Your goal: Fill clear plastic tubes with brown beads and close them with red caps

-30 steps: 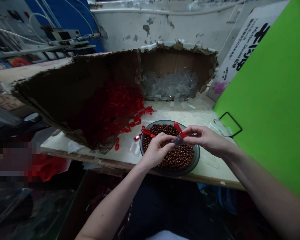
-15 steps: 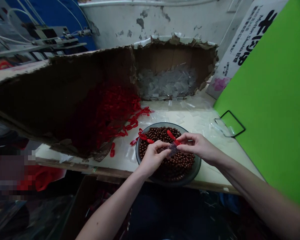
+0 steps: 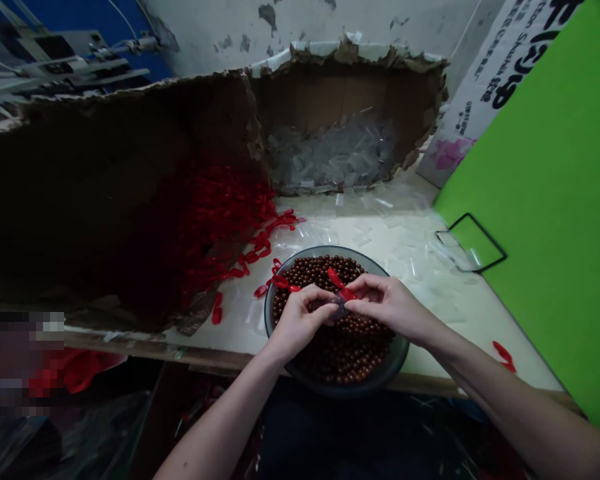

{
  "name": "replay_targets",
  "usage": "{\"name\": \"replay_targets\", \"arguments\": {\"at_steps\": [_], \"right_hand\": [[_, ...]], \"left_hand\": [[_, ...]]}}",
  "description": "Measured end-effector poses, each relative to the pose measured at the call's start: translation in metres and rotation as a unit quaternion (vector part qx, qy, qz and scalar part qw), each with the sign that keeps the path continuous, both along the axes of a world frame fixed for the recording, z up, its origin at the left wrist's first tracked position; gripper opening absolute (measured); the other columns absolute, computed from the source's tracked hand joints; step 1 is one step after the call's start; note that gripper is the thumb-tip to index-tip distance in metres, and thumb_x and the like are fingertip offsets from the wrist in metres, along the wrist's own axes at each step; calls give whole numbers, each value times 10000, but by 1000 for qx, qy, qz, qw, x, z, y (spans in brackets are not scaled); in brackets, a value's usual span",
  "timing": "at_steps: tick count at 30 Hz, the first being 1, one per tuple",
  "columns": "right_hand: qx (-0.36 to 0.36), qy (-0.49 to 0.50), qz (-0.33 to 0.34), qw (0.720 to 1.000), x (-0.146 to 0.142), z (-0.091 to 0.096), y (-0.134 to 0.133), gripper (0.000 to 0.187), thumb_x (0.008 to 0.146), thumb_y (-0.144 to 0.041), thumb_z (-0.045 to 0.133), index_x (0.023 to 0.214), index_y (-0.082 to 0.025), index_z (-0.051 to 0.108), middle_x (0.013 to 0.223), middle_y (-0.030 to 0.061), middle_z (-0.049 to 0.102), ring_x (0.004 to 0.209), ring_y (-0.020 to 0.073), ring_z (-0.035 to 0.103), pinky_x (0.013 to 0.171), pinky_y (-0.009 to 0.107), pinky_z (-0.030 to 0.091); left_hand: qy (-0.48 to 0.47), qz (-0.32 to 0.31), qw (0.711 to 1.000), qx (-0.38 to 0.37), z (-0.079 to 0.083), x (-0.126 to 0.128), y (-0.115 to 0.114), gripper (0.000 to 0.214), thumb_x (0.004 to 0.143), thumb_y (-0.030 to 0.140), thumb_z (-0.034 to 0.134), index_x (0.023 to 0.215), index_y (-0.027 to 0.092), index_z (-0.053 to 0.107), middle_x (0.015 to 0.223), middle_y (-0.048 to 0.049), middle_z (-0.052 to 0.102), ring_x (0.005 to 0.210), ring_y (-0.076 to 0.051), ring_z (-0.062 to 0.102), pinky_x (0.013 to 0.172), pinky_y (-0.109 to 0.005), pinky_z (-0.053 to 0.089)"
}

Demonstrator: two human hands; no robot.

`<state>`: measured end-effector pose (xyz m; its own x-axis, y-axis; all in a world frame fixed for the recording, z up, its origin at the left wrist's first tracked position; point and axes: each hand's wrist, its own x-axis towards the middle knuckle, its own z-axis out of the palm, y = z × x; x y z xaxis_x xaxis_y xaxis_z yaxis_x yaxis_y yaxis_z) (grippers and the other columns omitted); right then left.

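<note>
Both my hands meet over a round dark bowl (image 3: 399, 353) heaped with small brown beads (image 3: 350, 347). My left hand (image 3: 300, 320) and my right hand (image 3: 387, 308) pinch a small clear plastic sleeve (image 3: 338, 307) between their fingertips. A red clip (image 3: 339, 282) sticks up from the sleeve at my right thumb. Two more red clips (image 3: 281, 283) lie on the beads at the bowl's far left rim.
A torn cardboard box (image 3: 105, 193) on its side spills red clips (image 3: 220, 220) onto the pale table (image 3: 380, 233). A second torn box (image 3: 345, 113) holds clear sleeves (image 3: 330, 157), some scattered ahead. A green board (image 3: 555, 187) stands right, one red clip (image 3: 504, 353) beside it.
My hands have drawn closer together over the bowl, still holding the sleeve and clip. The camera has tilted down, so the bowl and hands sit lower in view.
</note>
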<state>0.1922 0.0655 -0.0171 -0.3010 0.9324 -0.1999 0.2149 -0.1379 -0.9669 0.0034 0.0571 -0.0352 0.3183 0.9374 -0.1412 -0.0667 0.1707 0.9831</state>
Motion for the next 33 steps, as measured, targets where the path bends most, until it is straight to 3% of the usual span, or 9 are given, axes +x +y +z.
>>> {"name": "replay_targets", "arguments": {"at_steps": [6, 9, 12, 16, 18, 23, 26, 29, 33], "right_hand": [[-47, 79, -49, 995, 2, 3, 1, 376, 655, -373, 800, 958, -179, 690, 867, 39, 714, 740, 149, 648, 697, 280, 510], [-47, 62, -51, 996, 10, 8, 9, 389, 727, -461, 734, 981, -168, 709, 844, 55, 698, 663, 124, 617, 627, 260, 498], [-41, 79, -65, 994, 14, 12, 24, 430, 804, -526, 637, 1017, -159, 710, 948, 86, 682, 688, 114, 612, 605, 240, 486], [-68, 113, -1, 991, 7, 15, 39, 375, 836, -469, 630, 1078, -191, 697, 982, 70, 677, 784, 114, 608, 651, 221, 474], [-38, 120, -4, 992, 4, 16, 40, 335, 833, -455, 642, 1025, -188, 707, 881, 45, 675, 772, 113, 602, 669, 221, 467], [58, 108, -96, 988, 9, 14, 29, 329, 837, -492, 621, 885, -174, 687, 721, 8, 641, 657, 107, 588, 655, 236, 455], [72, 58, -71, 993, 7, 13, 25, 305, 857, -471, 596, 904, -181, 677, 660, -17, 599, 582, 94, 528, 583, 225, 414], [92, 37, -24, 995, 0, 12, 25, 259, 840, -430, 623, 903, -184, 672, 797, 6, 637, 707, 123, 561, 666, 246, 438], [40, 70, 35, 996, -8, 6, 22, 365, 910, -481, 486, 992, -180, 675, 754, 5, 576, 654, 119, 523, 622, 248, 434]], "left_hand": [[-76, -46, 995, -52, 0, 1, 9, 219, 832, 315, 625, 948, 129, 619, 805, -39, 654, 684, -108, 619, 611, -200, 485], [-123, -63, 985, -108, -1, 2, 9, 235, 832, 339, 624, 946, 139, 574, 785, -36, 659, 628, -111, 643, 547, -183, 468], [-138, -79, 977, -144, 1, 6, 7, 243, 814, 338, 645, 920, 145, 542, 776, -40, 665, 581, -108, 640, 498, -168, 454], [-134, -102, 972, -166, 4, 12, 5, 242, 805, 327, 655, 903, 146, 527, 744, -41, 669, 528, -95, 615, 455, -152, 428], [-135, -94, 973, -160, 5, 13, 4, 241, 803, 325, 657, 898, 143, 530, 743, -38, 665, 530, -90, 613, 462, -150, 433], [-144, -57, 976, -155, 6, 14, 2, 238, 795, 313, 662, 878, 135, 527, 769, -46, 673, 573, -101, 641, 515, -167, 478], [-147, -75, 972, -168, 8, 18, -2, 244, 769, 296, 674, 865, 144, 509, 741, -56, 684, 564, -126, 651, 515, -192, 495], [-156, -101, 966, -178, 11, 25, -7, 241, 769, 305, 650, 849, 171, 466, 710, -60, 693, 509, -135, 630, 458, -195, 468], [-138, -67, 975, -158, 15, 31, -11, 213, 822, 348, 577, 811, 194, 431, 610, 0, 635, 408, -72, 505, 379, -137, 318]]}}
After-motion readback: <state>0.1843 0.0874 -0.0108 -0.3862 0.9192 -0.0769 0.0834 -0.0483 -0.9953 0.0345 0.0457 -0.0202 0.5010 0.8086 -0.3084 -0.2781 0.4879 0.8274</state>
